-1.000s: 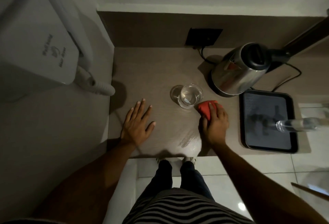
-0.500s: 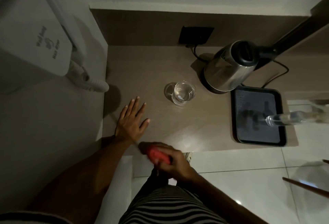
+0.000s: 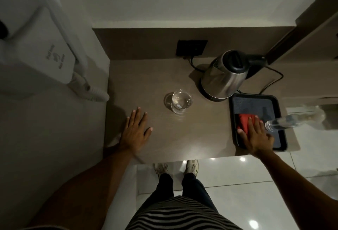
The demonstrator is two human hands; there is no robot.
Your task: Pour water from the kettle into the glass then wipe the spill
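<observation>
Fingers (image 3: 253, 125) of the right hand (image 3: 256, 134) are pressed flat on the red cloth (image 3: 244, 121) in the tray (image 3: 235, 120), at four o'clock from the glass (image 3: 180, 101); the left hand (image 3: 135, 131) is spread empty. Wiping seems done; release is called for.

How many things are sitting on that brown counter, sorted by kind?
Electric kettle: 1
Glass of water: 1
Black tray: 1
Red cloth, under the right hand: 1
Clear plastic bottle on the tray: 1
Total: 5
</observation>
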